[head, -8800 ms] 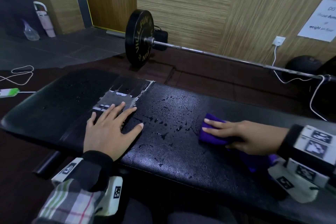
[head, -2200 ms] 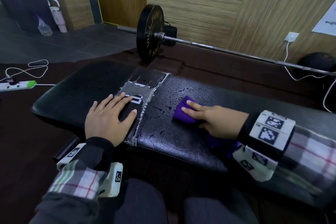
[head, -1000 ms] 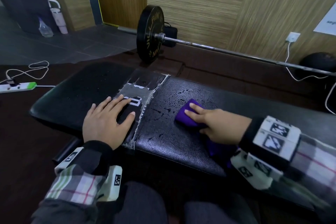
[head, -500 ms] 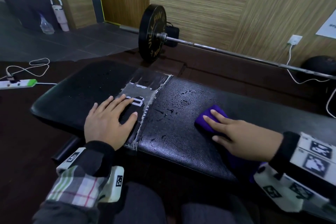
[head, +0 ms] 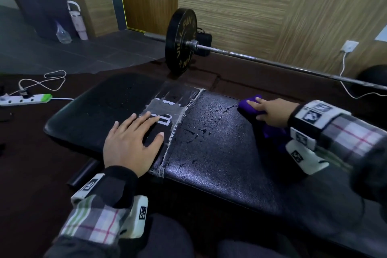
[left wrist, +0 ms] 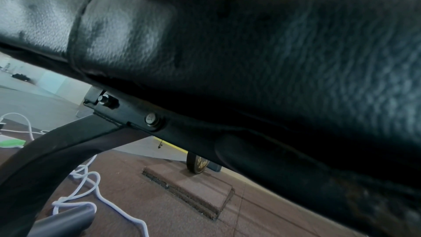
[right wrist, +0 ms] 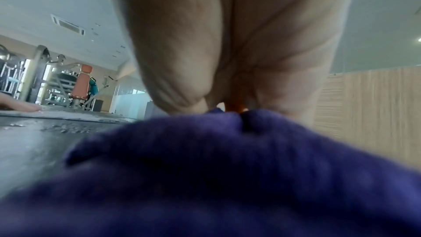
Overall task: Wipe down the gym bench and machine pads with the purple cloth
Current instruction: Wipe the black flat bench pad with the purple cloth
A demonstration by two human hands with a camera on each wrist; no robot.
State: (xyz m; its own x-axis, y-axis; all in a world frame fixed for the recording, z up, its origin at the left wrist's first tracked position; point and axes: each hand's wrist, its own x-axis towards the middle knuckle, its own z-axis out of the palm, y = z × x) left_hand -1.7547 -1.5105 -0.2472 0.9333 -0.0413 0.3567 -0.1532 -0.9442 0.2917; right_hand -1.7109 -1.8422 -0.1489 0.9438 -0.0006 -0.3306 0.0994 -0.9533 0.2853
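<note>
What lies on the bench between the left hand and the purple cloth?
In the head view: the frayed taped seam, then wet black padding with scattered droplets, between left hand and purple cloth.

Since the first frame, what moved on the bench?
The right hand pressed the purple cloth leftward toward the taped seam, then back right to the bench pad's far edge. Fewer water droplets remain. The left hand stayed flat on the pad; barbell unchanged.

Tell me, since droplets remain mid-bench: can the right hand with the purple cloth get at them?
Probably yes. The right hand presses the purple cloth flat on the black padded bench, and only bare wet pad lies between it and the water droplets. The left hand rests beyond them, on the taped patch.
</note>
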